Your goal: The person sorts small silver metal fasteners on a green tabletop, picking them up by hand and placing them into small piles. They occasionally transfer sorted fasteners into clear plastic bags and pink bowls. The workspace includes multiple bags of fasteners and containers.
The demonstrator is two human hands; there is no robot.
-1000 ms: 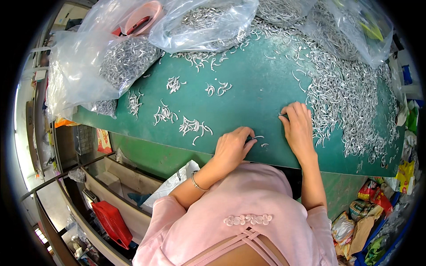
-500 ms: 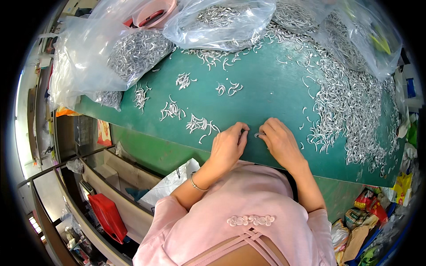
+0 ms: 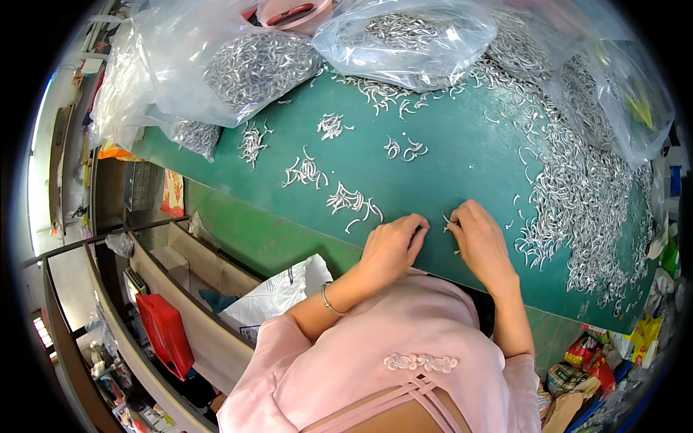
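Note:
My right hand [image 3: 481,242] is closed in a pinch at the table's near edge, with a small curved silver metal piece [image 3: 446,219] at its fingertips. Just left of it my left hand [image 3: 393,244] has thumb and forefinger drawn together; what they hold, if anything, is hidden. Another metal piece [image 3: 457,252] shows under the right fingers. Close to the left hand lies a small cluster of curved pieces [image 3: 351,200], with further clusters [image 3: 306,172] beyond it. A large heap of the same pieces [image 3: 577,209] spreads over the green table [image 3: 426,184] on the right.
Clear plastic bags of metal pieces [image 3: 263,72] line the table's far side, one bag [image 3: 404,43] at the middle. A pink bowl [image 3: 307,18] stands behind them. Below left are a red basket [image 3: 164,335] and a white sack [image 3: 285,292]; colourful packages [image 3: 588,357] lie lower right.
The view has shifted, so the table's contents appear farther right. Both hands stay close together near the table edge; the piece at my right fingertips has turned more upright.

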